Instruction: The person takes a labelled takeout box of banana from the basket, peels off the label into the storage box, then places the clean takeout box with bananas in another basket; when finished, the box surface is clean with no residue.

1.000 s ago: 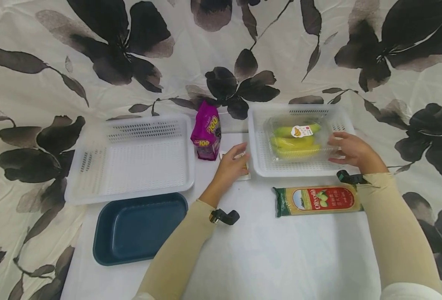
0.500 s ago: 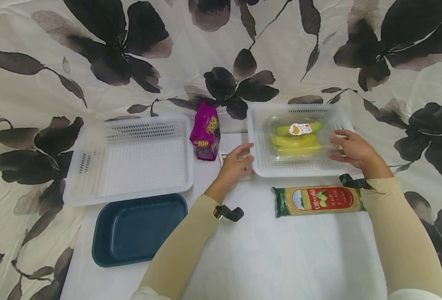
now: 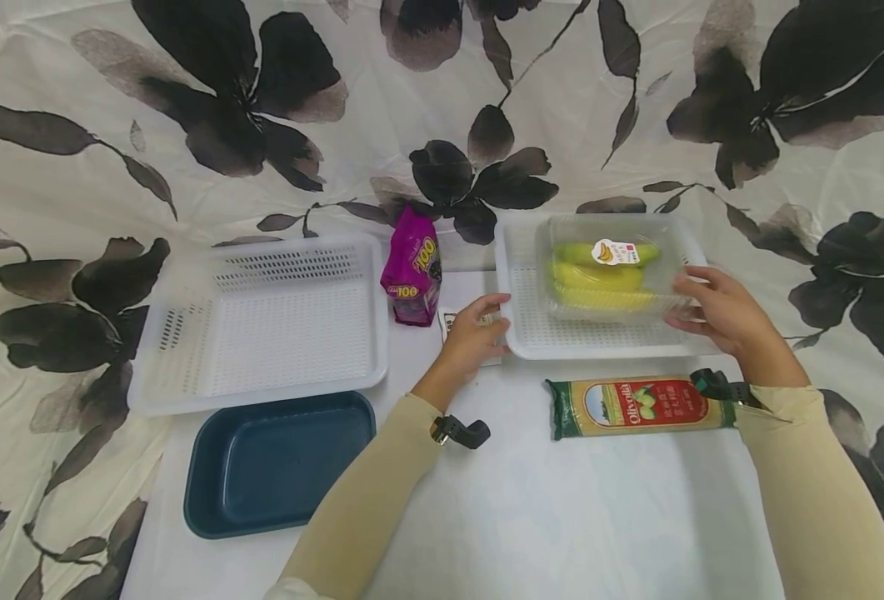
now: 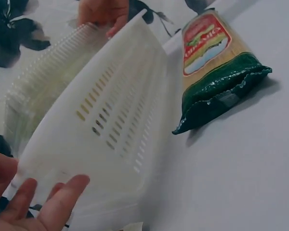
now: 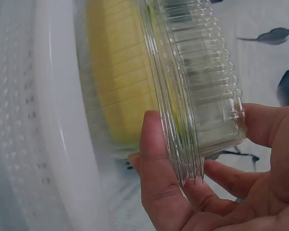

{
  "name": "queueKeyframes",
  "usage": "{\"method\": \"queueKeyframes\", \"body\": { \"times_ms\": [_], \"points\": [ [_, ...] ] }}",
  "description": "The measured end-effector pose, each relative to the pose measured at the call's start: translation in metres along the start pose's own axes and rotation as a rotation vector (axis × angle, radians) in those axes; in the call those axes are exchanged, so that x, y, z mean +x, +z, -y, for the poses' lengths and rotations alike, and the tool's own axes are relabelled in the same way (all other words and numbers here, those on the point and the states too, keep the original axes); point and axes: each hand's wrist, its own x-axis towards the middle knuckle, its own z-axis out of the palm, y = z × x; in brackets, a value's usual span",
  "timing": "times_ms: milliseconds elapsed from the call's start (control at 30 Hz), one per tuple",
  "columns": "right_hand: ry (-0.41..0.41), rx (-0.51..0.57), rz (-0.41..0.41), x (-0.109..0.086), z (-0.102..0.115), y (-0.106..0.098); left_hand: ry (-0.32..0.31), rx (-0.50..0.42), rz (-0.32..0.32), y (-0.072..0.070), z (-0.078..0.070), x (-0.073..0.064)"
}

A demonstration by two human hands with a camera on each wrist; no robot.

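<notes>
Right hand (image 3: pixel 734 317) pinching one end of a clear banana box (image 3: pixel 605 279) between thumb and fingers, box within the outline of the white basket (image 3: pixel 561 340), apparently held above its floor, left hand (image 3: pixel 471 337) touching the basket's left end, fingers spread, gold packet (image 3: pixel 640 407) nearby

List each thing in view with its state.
Box: closed, held by right grip
Bananas: boxed, partly green
Right basket: upright, touched by left grip
Left basket: upright
Tray: upright
Bag: standing
Pasta pack: sealed, lying flat
White packet: mostly hidden
</notes>
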Motion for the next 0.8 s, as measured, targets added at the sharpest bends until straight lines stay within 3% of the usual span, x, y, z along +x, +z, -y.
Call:
{"method": "queueKeyframes", "body": {
  "times_ms": [233,433,633,800],
  "points": [
    [-0.001,0.048,0.016,-0.021,0.000,0.002,0.012,0.032,-0.052,0.003,-0.001,-0.004],
    [-0.025,0.072,-0.010,-0.041,-0.003,0.004,0.014,0.015,-0.051,0.006,-0.001,-0.006],
    [-0.071,0.174,0.006,-0.062,-0.004,0.008,-0.002,0.022,-0.065,0.007,-0.003,-0.007],
    [-0.100,0.158,-0.001,-0.078,-0.003,0.014,-0.008,0.031,-0.065,0.004,-0.005,-0.006]
  ]
}}
